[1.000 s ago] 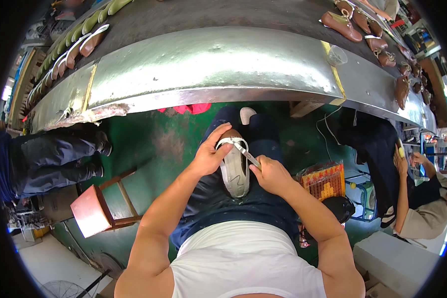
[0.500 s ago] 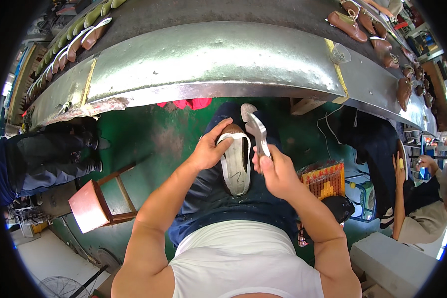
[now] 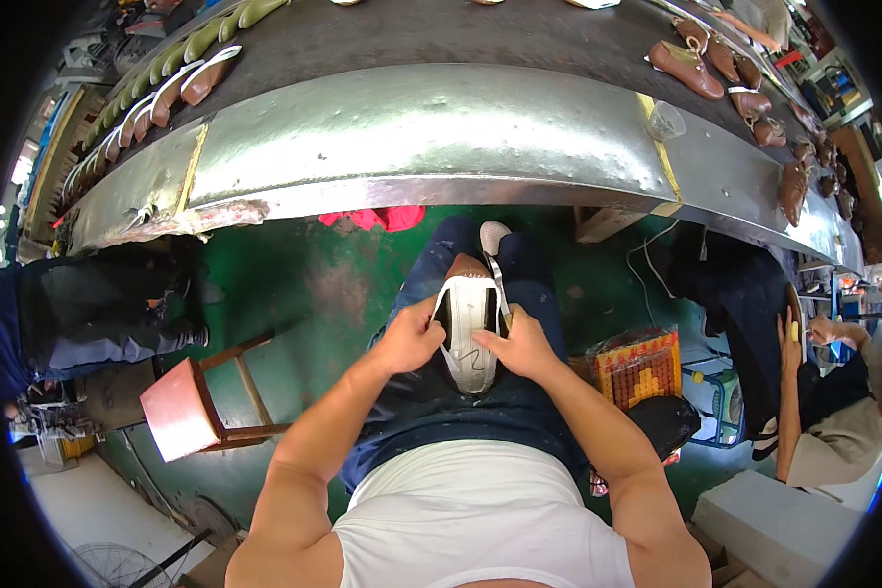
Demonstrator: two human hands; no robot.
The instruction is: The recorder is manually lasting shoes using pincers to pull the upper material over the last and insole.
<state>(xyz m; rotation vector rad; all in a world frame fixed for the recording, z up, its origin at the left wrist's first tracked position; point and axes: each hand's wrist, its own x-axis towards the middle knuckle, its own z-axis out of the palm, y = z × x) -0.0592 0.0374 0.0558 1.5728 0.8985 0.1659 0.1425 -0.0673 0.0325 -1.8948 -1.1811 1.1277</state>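
An unfinished shoe (image 3: 470, 318) with a brown toe, a white rim and a pale middle bearing a dark scribbled line lies across my thighs, toe pointing away from me. My left hand (image 3: 412, 338) is closed on its left edge. On the right edge, my right hand (image 3: 521, 343) grips the shoe, its thumb pressed on the pale surface. A metal hammer (image 3: 498, 281) stands edge-on along the shoe's right side, apparently still in my right hand; the fingers hide most of its handle.
A metal-edged workbench (image 3: 412, 127) curves in front, with brown and green shoe pieces (image 3: 201, 78) at left and brown shoes (image 3: 686, 67) at right. A stool (image 3: 181, 410) stands left. A beaded seat cover (image 3: 637, 367) and a co-worker's arm (image 3: 789, 392) are at right.
My right hand has turned the hammer down beside the shoe and taken hold of the shoe's right edge. My left hand has slid from the toe down to the left edge.
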